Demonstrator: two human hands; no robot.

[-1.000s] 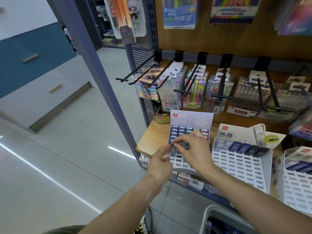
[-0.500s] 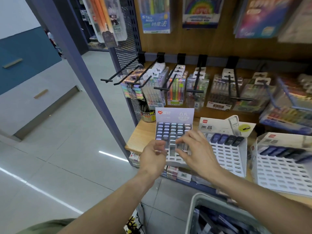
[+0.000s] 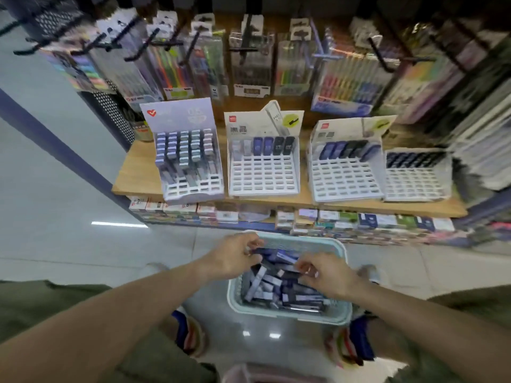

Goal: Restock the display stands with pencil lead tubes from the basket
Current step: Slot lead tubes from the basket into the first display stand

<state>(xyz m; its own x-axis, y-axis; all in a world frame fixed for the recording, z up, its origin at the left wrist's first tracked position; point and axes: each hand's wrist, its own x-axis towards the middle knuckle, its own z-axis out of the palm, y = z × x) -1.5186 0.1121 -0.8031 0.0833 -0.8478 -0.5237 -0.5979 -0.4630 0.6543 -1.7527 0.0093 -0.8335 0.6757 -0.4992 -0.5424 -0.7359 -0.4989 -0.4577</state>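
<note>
A pale green basket (image 3: 290, 313) sits on the floor between my feet, full of several dark blue and lilac pencil lead tubes (image 3: 276, 288). My left hand (image 3: 235, 258) reaches over its far left corner, fingers curled around a tube. My right hand (image 3: 323, 275) is inside the basket, fingers pinching something small, blurred. On the wooden shelf (image 3: 138, 172) stand several white display stands: a nearly full one (image 3: 190, 186) at left, then three (image 3: 264, 186) (image 3: 345, 189) (image 3: 417, 186) with only a top row of tubes.
Pen packs hang from black hooks (image 3: 243, 48) above the stands. Small boxes (image 3: 304, 219) line the lower shelf. A blue upright post (image 3: 49, 139) runs along the left, with tiled floor (image 3: 55, 205) beside it. My feet in striped sandals (image 3: 190, 335) flank the basket.
Both hands have left the leftmost stand and dropped into the basket. The view has tilted down from the shelf to the floor.
</note>
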